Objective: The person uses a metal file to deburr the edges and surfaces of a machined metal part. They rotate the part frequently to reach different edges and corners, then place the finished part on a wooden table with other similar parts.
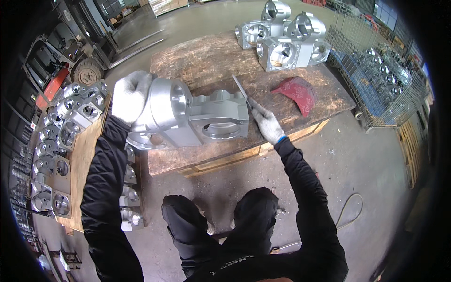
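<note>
A large silver metal casting (174, 113) with round bores lies at the front of the wooden worktable. My left hand (131, 96), in a white glove, grips the rounded left end of the casting, its fingers partly hidden. At the casting's right end, my right hand (268, 123), also gloved, closes round the near end of a thin flat file (240, 87). The file slants up and to the left beside the casting's right face; I cannot tell whether they touch. A curled piece of red sandpaper (298, 93) lies right of the file.
More castings (282, 51) stand at the table's (197, 56) far right. On the left, several castings (61, 141) stand on a wooden board (84, 162). A wire mesh cage (376, 89) holds metal parts at the right. Behind, a forklift (70, 58) stands; a hose (350, 211) lies on the floor.
</note>
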